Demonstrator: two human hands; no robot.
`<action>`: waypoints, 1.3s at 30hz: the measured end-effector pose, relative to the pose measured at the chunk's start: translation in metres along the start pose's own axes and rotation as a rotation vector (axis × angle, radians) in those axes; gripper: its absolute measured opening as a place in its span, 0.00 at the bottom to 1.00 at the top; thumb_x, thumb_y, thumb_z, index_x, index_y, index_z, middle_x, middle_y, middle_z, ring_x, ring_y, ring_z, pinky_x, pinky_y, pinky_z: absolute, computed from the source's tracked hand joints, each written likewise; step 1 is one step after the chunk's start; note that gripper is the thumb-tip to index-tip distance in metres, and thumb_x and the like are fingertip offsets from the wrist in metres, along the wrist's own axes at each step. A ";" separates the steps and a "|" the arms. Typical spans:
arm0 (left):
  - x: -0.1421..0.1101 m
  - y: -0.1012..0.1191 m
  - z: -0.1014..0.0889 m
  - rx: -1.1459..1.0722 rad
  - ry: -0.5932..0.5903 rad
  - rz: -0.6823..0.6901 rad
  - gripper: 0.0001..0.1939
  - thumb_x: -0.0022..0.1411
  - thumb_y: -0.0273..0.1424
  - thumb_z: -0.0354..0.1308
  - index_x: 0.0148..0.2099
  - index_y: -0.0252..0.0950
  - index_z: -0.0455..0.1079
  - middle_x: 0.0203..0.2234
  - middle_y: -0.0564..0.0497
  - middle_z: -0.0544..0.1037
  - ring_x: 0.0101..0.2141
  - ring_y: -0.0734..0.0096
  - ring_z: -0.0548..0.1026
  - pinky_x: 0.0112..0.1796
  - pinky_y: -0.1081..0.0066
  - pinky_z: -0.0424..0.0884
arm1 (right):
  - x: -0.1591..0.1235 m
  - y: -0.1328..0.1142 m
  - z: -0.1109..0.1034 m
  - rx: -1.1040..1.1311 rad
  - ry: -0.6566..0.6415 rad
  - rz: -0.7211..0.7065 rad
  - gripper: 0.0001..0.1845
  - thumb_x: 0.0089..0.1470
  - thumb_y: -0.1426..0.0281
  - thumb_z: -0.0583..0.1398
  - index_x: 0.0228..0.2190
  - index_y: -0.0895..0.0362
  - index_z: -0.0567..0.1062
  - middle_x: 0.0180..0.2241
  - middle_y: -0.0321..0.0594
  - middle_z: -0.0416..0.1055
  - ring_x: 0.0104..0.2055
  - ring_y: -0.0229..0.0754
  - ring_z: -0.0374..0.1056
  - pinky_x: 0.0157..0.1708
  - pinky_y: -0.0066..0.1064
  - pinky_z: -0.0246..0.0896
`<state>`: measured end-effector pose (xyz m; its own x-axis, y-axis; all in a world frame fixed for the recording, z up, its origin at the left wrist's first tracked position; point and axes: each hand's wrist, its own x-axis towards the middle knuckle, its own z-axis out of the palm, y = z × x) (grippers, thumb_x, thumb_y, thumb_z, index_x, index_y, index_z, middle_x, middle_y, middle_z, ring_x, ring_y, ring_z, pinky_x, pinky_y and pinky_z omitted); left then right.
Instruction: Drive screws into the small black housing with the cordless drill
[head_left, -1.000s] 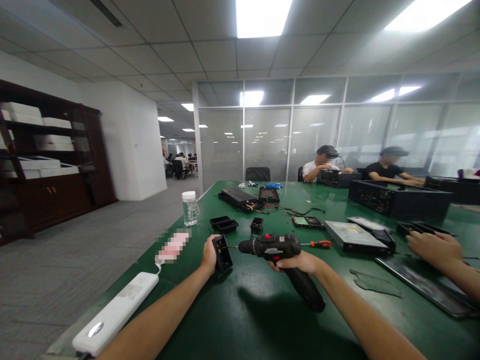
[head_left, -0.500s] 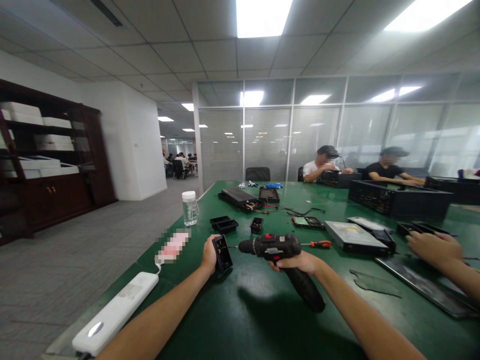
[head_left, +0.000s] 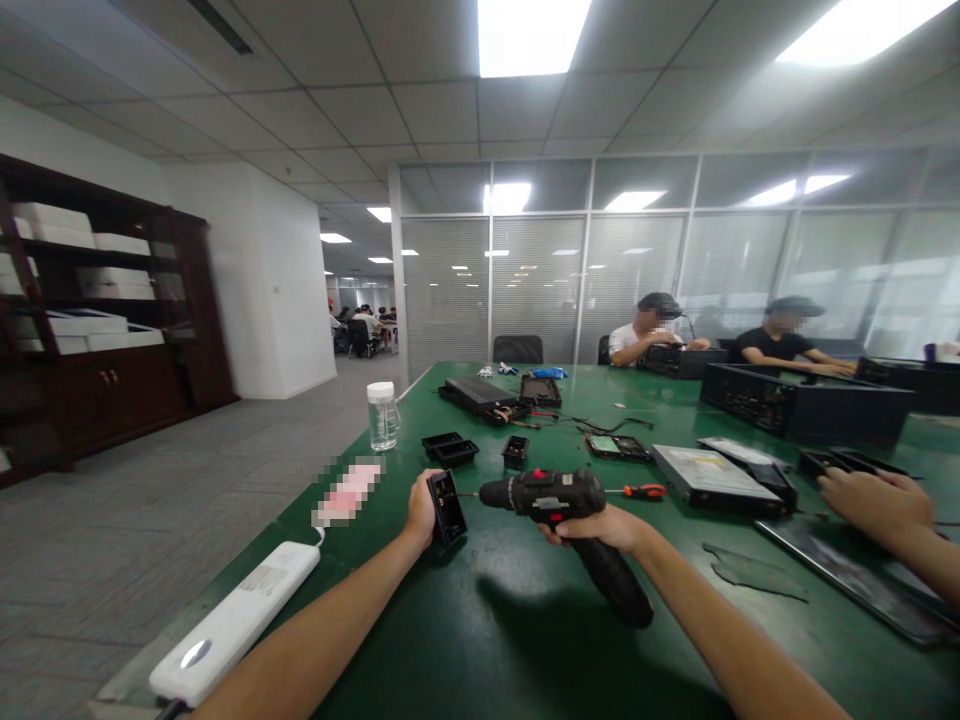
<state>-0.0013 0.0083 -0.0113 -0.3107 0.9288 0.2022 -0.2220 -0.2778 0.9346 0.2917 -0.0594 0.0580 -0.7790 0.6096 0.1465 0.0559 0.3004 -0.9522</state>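
Note:
My left hand is closed on a small black plastic box, holding it tilted on edge above the table with its hollow side turned to the right. A few small brass-coloured spots show inside it. My right hand grips a black cordless drill, which points left with its handle slanting down to the right. The thin bit ends at the box's opening; whether it touches a screw is too small to tell. Behind the drill an orange-handled screwdriver lies on the table.
Black plastic trays and a small black box lie beyond my hands. A clear bottle and a white power strip line the left edge. To the right are a metal drive, a computer case and another person's hand.
The whole view has shifted slightly to the right. My hands, the box and the drill keep nearly the same places relative to each other.

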 end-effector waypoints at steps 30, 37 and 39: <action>-0.002 0.003 0.000 0.005 0.011 -0.008 0.18 0.50 0.45 0.49 0.32 0.37 0.71 0.22 0.54 0.72 0.24 0.68 0.70 0.28 0.69 0.66 | -0.001 0.001 -0.001 0.014 0.014 0.000 0.18 0.46 0.61 0.64 0.33 0.65 0.72 0.30 0.42 0.67 0.33 0.39 0.62 0.37 0.31 0.59; -0.001 0.001 0.000 0.005 0.037 0.016 0.19 0.50 0.45 0.49 0.32 0.36 0.71 0.21 0.53 0.72 0.24 0.69 0.70 0.28 0.69 0.66 | -0.001 -0.003 0.001 -0.001 0.011 -0.010 0.18 0.46 0.60 0.64 0.32 0.64 0.72 0.29 0.40 0.66 0.31 0.36 0.61 0.35 0.30 0.58; -0.002 0.001 0.000 -0.013 0.039 0.007 0.19 0.49 0.46 0.50 0.32 0.36 0.71 0.22 0.53 0.72 0.24 0.69 0.70 0.28 0.70 0.66 | -0.001 -0.005 0.002 0.007 0.014 -0.010 0.18 0.46 0.60 0.64 0.32 0.64 0.72 0.29 0.39 0.67 0.31 0.37 0.62 0.36 0.30 0.59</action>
<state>-0.0008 0.0066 -0.0101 -0.3482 0.9166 0.1967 -0.2314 -0.2873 0.9295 0.2909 -0.0631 0.0619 -0.7706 0.6169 0.1603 0.0432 0.3014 -0.9525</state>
